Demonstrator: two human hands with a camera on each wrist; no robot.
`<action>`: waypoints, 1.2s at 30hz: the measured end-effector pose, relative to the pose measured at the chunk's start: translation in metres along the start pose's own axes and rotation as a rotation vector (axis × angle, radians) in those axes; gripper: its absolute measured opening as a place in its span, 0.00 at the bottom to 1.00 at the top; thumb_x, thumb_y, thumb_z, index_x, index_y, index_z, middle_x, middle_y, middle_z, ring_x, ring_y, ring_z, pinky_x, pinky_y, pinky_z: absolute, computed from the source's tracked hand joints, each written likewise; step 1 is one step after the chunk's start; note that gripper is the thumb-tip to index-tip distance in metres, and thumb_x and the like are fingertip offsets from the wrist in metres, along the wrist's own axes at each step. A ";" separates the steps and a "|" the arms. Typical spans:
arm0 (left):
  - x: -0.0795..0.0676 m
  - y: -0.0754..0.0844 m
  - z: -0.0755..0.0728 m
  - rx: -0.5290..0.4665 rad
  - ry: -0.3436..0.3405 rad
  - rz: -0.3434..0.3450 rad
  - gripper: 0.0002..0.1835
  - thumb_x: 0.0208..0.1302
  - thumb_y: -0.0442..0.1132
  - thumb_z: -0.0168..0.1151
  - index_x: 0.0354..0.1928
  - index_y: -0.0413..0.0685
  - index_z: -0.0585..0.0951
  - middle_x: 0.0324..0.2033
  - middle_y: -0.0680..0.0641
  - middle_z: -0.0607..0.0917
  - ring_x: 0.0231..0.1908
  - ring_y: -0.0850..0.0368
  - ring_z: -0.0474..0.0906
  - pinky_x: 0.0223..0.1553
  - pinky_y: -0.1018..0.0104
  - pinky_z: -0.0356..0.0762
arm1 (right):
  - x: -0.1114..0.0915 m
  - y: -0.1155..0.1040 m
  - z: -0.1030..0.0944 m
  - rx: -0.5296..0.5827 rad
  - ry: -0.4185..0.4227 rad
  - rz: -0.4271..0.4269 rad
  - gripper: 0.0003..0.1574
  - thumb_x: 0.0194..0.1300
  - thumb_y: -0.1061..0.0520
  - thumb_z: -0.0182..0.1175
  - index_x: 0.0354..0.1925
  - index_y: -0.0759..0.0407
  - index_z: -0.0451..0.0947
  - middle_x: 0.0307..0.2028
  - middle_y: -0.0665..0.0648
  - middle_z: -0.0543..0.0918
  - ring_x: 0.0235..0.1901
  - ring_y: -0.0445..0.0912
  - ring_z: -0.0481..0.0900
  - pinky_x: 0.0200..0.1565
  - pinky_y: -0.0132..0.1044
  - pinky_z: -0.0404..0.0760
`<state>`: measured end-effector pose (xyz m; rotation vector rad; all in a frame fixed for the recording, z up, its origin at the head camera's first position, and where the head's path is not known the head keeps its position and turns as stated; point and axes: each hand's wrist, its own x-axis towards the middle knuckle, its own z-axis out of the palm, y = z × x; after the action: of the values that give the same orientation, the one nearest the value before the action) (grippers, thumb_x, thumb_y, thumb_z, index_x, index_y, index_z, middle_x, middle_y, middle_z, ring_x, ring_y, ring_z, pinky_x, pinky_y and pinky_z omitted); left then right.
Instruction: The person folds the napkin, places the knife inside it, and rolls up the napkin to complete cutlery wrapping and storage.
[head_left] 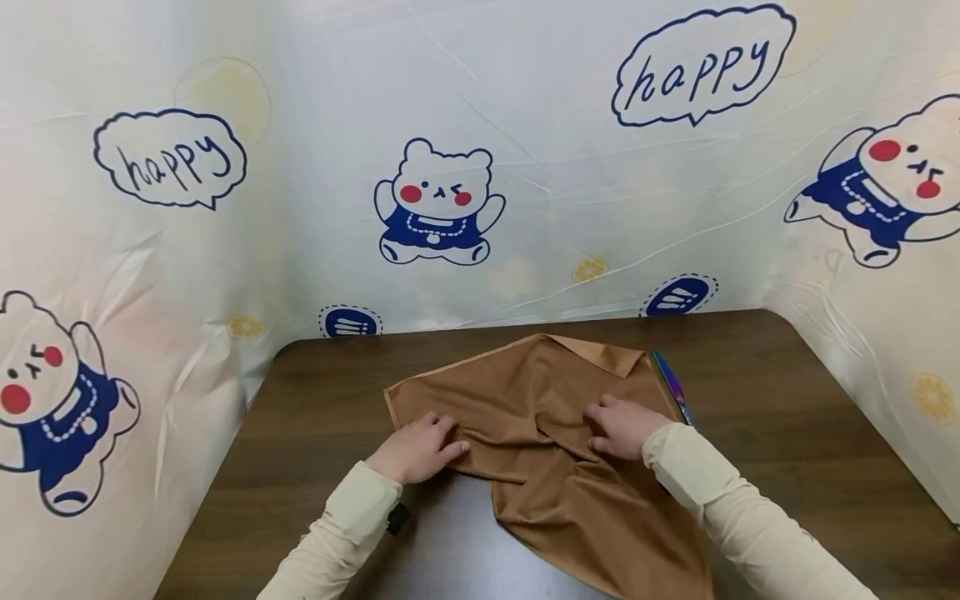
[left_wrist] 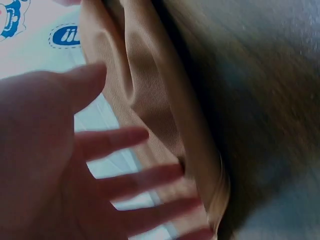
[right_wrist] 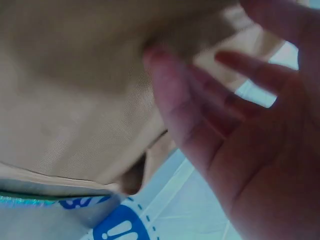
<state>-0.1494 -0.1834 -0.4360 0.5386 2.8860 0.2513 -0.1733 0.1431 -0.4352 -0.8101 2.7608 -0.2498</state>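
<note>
A brown cloth (head_left: 517,392) with a stitched hem lies wrinkled on the table, its far right corner folded over and its near part trailing toward the front edge. My left hand (head_left: 416,447) is at the cloth's left side; in the left wrist view its spread fingers (left_wrist: 145,180) reach along the fabric edge without curling round it. Over the right half of the fabric is my right hand (head_left: 626,427), its fingers loosely bent. In the right wrist view, those fingertips (right_wrist: 157,55) are right at the cloth's surface, with no fabric pinched.
A slim, shiny blue-purple utensil (head_left: 672,387) lies along the cloth's right edge, partly covered. Under everything is a dark wood-grain table (head_left: 780,433). Behind and on both sides hangs a pale printed curtain (head_left: 322,217) with bears and "happy" bubbles, meeting the table's far edge.
</note>
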 end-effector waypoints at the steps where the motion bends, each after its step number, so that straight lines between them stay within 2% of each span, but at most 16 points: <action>1: 0.000 0.000 0.000 -0.002 0.001 -0.029 0.27 0.61 0.59 0.48 0.54 0.47 0.73 0.49 0.41 0.75 0.51 0.43 0.71 0.48 0.46 0.68 | 0.000 -0.001 0.000 0.017 -0.010 -0.028 0.15 0.55 0.48 0.61 0.39 0.55 0.75 0.30 0.52 0.74 0.28 0.45 0.73 0.34 0.41 0.72; 4: 0.001 0.002 0.001 0.023 -0.004 -0.090 0.29 0.62 0.60 0.46 0.56 0.47 0.71 0.55 0.39 0.71 0.58 0.41 0.64 0.51 0.40 0.62 | 0.001 -0.001 0.000 0.053 -0.011 -0.100 0.07 0.56 0.49 0.60 0.32 0.50 0.76 0.25 0.45 0.75 0.25 0.40 0.71 0.30 0.36 0.71; 6: 0.003 0.002 0.001 0.036 -0.002 -0.098 0.29 0.62 0.60 0.46 0.57 0.47 0.70 0.56 0.38 0.70 0.60 0.41 0.62 0.52 0.39 0.60 | 0.002 0.000 0.000 0.032 0.030 -0.096 0.05 0.57 0.51 0.59 0.30 0.50 0.76 0.24 0.46 0.75 0.23 0.40 0.72 0.28 0.36 0.71; 10: 0.004 0.002 0.006 0.053 0.018 -0.071 0.29 0.61 0.59 0.49 0.56 0.47 0.70 0.54 0.39 0.71 0.55 0.42 0.66 0.49 0.44 0.66 | 0.003 0.011 0.005 -0.075 0.130 0.018 0.05 0.57 0.54 0.57 0.32 0.55 0.75 0.31 0.55 0.74 0.28 0.47 0.74 0.31 0.41 0.74; 13: 0.004 0.002 0.008 0.046 0.021 -0.051 0.28 0.59 0.57 0.53 0.56 0.46 0.70 0.52 0.40 0.71 0.53 0.43 0.68 0.44 0.47 0.70 | 0.002 0.020 0.006 -0.083 0.158 0.120 0.09 0.58 0.57 0.57 0.36 0.60 0.75 0.35 0.62 0.73 0.30 0.52 0.74 0.32 0.46 0.75; 17: 0.004 0.002 0.007 0.027 -0.001 -0.049 0.29 0.57 0.54 0.57 0.57 0.46 0.69 0.54 0.38 0.69 0.55 0.43 0.66 0.43 0.48 0.72 | -0.001 0.027 0.005 -0.038 0.131 0.242 0.13 0.58 0.59 0.53 0.41 0.65 0.75 0.37 0.68 0.71 0.32 0.58 0.75 0.30 0.50 0.76; 22: 0.004 0.001 0.005 0.026 -0.025 -0.047 0.31 0.56 0.53 0.59 0.58 0.45 0.69 0.55 0.37 0.68 0.56 0.42 0.65 0.42 0.47 0.72 | -0.004 0.029 0.003 -0.013 0.060 0.335 0.16 0.61 0.60 0.48 0.45 0.64 0.74 0.46 0.78 0.69 0.40 0.66 0.74 0.30 0.56 0.75; 24: 0.003 0.001 0.005 0.030 -0.031 -0.045 0.31 0.55 0.53 0.60 0.58 0.45 0.68 0.55 0.37 0.68 0.55 0.41 0.66 0.42 0.46 0.71 | -0.005 0.028 0.003 -0.018 0.054 0.343 0.18 0.61 0.59 0.48 0.48 0.63 0.73 0.49 0.78 0.67 0.44 0.67 0.71 0.34 0.57 0.74; 28: 0.002 0.001 0.004 0.039 -0.036 -0.041 0.32 0.53 0.52 0.62 0.59 0.45 0.68 0.55 0.36 0.68 0.55 0.41 0.66 0.43 0.44 0.70 | -0.007 0.026 0.004 -0.061 0.094 0.323 0.22 0.60 0.57 0.52 0.52 0.62 0.71 0.52 0.71 0.67 0.51 0.68 0.65 0.38 0.60 0.73; 33: 0.001 0.001 0.005 0.043 -0.042 -0.042 0.33 0.53 0.52 0.62 0.59 0.45 0.68 0.57 0.36 0.66 0.57 0.41 0.64 0.45 0.42 0.68 | -0.007 0.029 0.005 -0.093 0.124 0.252 0.32 0.57 0.54 0.57 0.59 0.64 0.65 0.59 0.65 0.64 0.54 0.67 0.63 0.41 0.59 0.72; 36: 0.001 0.000 0.006 0.047 -0.046 -0.040 0.33 0.53 0.53 0.62 0.60 0.46 0.68 0.57 0.37 0.66 0.58 0.42 0.64 0.46 0.41 0.67 | -0.004 0.036 0.005 -0.075 0.192 0.297 0.39 0.57 0.55 0.56 0.63 0.67 0.57 0.64 0.67 0.57 0.57 0.68 0.59 0.44 0.62 0.69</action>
<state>-0.1495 -0.1823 -0.4415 0.4872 2.8613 0.1629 -0.1865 0.1746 -0.4473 -0.3992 3.0377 -0.1748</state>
